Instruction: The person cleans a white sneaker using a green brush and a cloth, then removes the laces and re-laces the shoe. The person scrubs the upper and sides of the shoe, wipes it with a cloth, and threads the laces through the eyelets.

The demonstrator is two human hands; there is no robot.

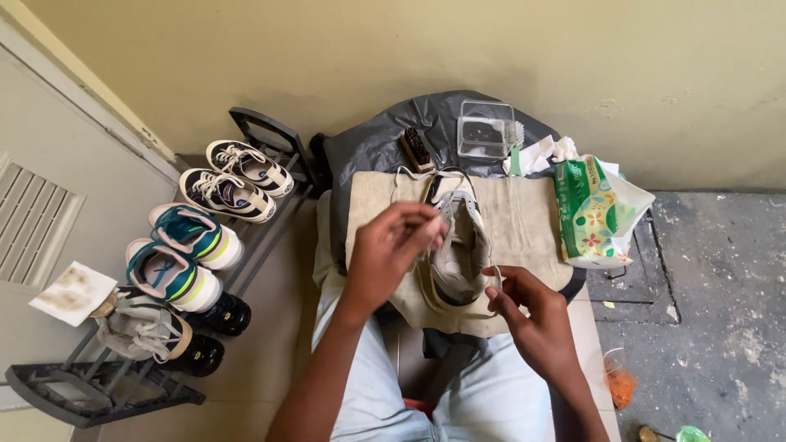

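Two bare hands work over a grey sneaker [458, 245] that lies sole-down, toe pointing away, on a beige cloth [524, 221] spread across a small round bench [368, 143] covered in black plastic sheet; the cloth likely keeps dirt off the cover and gives the shoe a soft, non-slip bed. Left hand [391, 254] hovers at the shoe's left flank, its fingers [426, 229] drawn together and pinching what looks like a pale lace end near the eyelets. Right hand [532, 315] sits at the heel end, thumb and forefinger pinching a thin loop of lace [495, 278], the other fingers curled loosely; holding both ends apart appears to keep the lace taut and free of the upper. Behind the shoe, within reach, lie a dark-bristled brush [416, 150], a clear plastic box [485, 128], a green-handled brush [516, 151], crumpled white tissue [544, 151] and a green floral tissue pack [594, 213] overhanging the bench's right edge. To the left, a black shoe rack [98, 385] carries black-and-white sneakers [233, 180], teal-and-white sneakers [184, 254] and black shoes [201, 336] under a grey cloth [139, 331], with a stained paper [72, 292] beside them. Nothing crowds the sneaker itself; only the lace crosses between the hands.
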